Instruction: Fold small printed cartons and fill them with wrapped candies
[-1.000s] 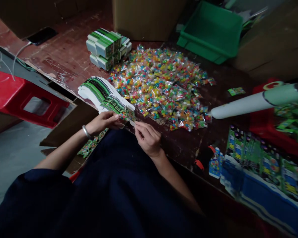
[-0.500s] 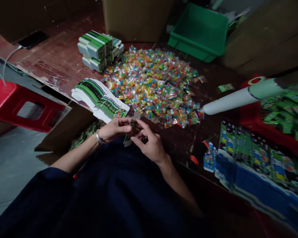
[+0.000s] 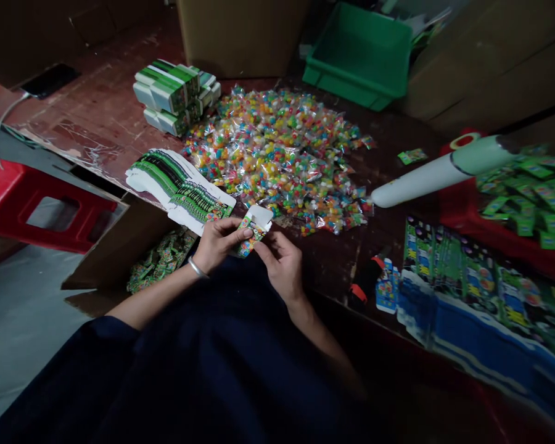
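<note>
Printed carton (image 3: pixel 252 231) between hands at table edge (image 3: pixel 333 296)

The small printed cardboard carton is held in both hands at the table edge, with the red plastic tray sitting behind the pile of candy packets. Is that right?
Not quite: the head view shows the plastic tray behind the pile of candy packets is green. The rest holds: left hand and right hand hold the small printed cardboard carton.

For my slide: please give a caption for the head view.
Both hands, left hand and right hand, hold a small carton beside candy packets.
</note>
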A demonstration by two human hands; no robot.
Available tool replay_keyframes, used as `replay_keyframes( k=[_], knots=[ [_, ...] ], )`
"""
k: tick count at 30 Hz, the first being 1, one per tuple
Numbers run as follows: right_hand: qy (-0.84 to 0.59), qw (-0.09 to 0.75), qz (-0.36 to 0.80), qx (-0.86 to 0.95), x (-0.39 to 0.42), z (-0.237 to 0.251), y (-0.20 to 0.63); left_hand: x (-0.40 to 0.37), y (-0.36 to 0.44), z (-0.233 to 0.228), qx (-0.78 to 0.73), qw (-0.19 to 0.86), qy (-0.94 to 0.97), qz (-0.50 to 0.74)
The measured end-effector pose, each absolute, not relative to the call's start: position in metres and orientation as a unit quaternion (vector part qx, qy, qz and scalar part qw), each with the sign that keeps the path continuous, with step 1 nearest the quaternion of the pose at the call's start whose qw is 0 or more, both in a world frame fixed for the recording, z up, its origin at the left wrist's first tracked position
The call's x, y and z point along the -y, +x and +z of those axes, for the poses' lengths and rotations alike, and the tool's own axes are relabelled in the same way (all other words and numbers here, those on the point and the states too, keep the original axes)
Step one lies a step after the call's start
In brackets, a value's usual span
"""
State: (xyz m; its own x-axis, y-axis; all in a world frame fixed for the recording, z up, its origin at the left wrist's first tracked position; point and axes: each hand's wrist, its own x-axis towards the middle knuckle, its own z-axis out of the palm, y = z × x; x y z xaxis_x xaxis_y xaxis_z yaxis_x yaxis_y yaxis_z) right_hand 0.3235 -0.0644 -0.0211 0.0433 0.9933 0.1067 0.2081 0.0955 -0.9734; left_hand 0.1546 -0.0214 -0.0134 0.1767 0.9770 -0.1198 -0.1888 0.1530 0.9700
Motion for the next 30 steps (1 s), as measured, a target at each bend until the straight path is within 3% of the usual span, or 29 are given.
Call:
replay_keyframes(
  k=[9,16,23,30],
  knots=[
    [-0.543,0.579,0.329,0.512,0.059,-0.038,0.318,0.040,0.169,-0.028,-0.412,0.547,0.496,0.534],
    [-0.546,0.543,0.249,0.588,0.062,-0.050,0.325,0.028,0.149,-0.024,-0.354,0.585,0.601,0.413],
    [-0.534,0.527,0.200,0.630,0.054,-0.036,0.333,0.030,0.150,-0.024,-0.322,0.663,0.553,0.388],
    [-0.497,0.600,0.339,0.527,0.047,-0.020,0.326,0.029,0.155,-0.018,-0.334,0.687,0.474,0.438]
  ],
)
